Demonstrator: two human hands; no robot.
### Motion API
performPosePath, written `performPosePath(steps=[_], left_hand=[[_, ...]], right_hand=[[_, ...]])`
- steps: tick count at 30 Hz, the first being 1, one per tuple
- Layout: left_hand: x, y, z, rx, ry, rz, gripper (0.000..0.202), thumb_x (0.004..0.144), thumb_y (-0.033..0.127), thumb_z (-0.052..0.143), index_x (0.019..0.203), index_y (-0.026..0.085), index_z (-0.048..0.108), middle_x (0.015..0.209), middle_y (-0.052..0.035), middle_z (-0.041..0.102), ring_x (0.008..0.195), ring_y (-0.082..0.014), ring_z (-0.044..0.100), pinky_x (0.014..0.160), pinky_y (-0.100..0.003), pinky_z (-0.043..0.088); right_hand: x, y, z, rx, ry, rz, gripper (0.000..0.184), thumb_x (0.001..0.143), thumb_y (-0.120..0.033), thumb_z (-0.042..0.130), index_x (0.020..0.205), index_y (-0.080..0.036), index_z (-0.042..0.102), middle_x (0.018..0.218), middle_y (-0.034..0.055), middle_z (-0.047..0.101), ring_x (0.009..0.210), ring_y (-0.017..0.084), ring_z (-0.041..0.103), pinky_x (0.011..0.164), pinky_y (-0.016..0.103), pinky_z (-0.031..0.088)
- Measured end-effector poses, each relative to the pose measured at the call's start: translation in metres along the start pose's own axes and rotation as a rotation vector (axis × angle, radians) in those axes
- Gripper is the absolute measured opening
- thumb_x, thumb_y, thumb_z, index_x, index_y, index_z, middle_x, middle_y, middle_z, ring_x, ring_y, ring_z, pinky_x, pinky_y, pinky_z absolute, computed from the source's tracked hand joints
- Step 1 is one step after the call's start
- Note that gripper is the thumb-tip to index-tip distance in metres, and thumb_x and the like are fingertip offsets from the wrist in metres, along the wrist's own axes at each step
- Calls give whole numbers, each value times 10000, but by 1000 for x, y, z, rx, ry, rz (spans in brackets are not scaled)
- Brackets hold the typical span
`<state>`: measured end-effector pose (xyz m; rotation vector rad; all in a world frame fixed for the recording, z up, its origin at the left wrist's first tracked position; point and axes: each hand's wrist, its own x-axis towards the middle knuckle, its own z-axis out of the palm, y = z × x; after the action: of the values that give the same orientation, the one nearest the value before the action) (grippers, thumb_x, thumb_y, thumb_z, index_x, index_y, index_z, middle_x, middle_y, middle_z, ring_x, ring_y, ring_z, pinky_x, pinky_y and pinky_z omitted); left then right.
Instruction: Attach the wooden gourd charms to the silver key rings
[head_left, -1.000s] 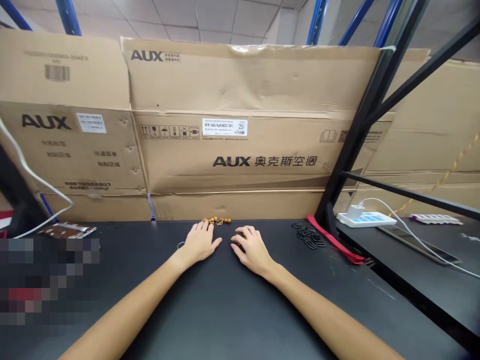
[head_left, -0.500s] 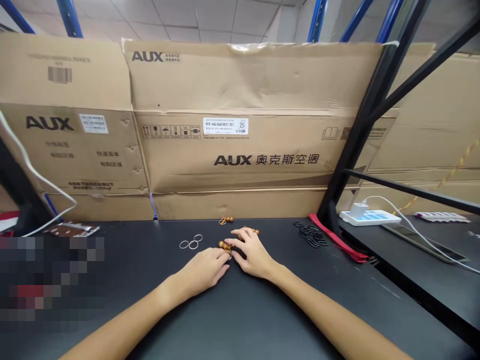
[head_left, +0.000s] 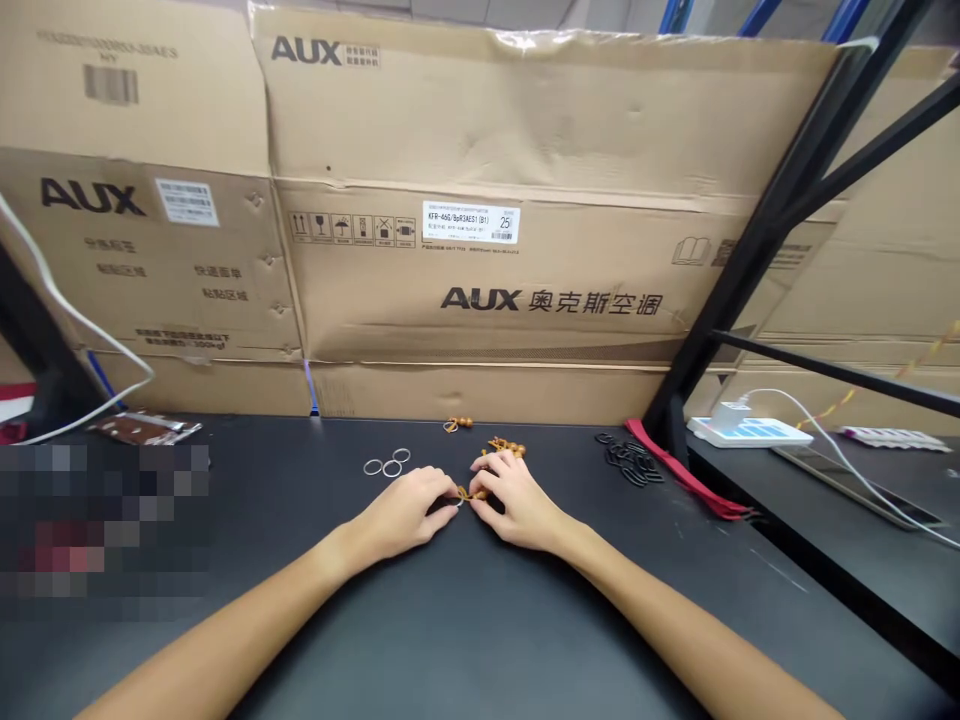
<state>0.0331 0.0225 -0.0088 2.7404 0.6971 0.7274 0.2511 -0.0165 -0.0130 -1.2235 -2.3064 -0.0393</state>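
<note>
Cardboard (head_left: pixel 480 340) behind a black bench (head_left: pixel 465 620), with beaded cord (head_left: pixel 465 493) pinched between left hand (head_left: pixel 415 508) and right hand (head_left: pixel 519 502).
Held near its small ring (head_left: pixel 460 503) in a closed left grip, held at its beads (head_left: pixel 481 494) in a closed right grip; just this side of more orange beads (head_left: pixel 510 447), right of three metal rings (head_left: pixel 391 476), left of black loops (head_left: pixel 631 462).

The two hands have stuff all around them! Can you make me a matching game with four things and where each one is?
Things
1. three silver rings
2. power strip
3. beaded cord
4. black loops

Places
A. between the left hand and right hand
B. between the right hand and the red strap
C. right of the black post
D. just beyond the left hand

Pairs: 1-D, 2-C, 3-A, 4-B
</note>
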Motion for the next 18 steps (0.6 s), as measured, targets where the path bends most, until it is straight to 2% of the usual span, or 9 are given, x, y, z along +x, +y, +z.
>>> performPosePath(steps=[5,8,12,15,18], left_hand=[[0,1,1,58,33,7,101,892,282,559,901,193,604,925,-43,576,871,-189,545,820,-329,468],[1,1,3,63,50,3,93,907,230,523,871,184,595,959,-48,551,879,-181,528,833,-327,463],[3,0,4,42,49,16,135,916,160,476,855,179,594,989,-53,542,911,-178,517,849,-321,458],[3,-1,3,15,48,37,147,918,159,471,870,189,606,1006,-51,544,934,-178,520,862,-317,456],[2,0,3,3,48,22,108,906,194,506,860,191,604,1033,-51,540,948,-183,525,874,-330,454]], right_hand=[[0,-10,4,41,13,-6,66,887,-203,510,856,-204,568,1085,75,560,1022,225,463,929,438,387],[0,-13,7,79,29,-14,70,901,-206,500,871,-209,563,1089,75,556,1032,223,465,944,436,379],[1,-10,9,52,62,35,58,894,-200,508,884,-203,565,1100,90,559,1057,243,464,929,443,382],[2,-6,10,3,86,91,51,882,-199,519,869,-196,568,1088,101,563,1053,257,466,918,458,381],[2,-5,10,22,84,79,68,888,-207,508,851,-199,564,1077,96,565,1038,249,470,912,450,390]])
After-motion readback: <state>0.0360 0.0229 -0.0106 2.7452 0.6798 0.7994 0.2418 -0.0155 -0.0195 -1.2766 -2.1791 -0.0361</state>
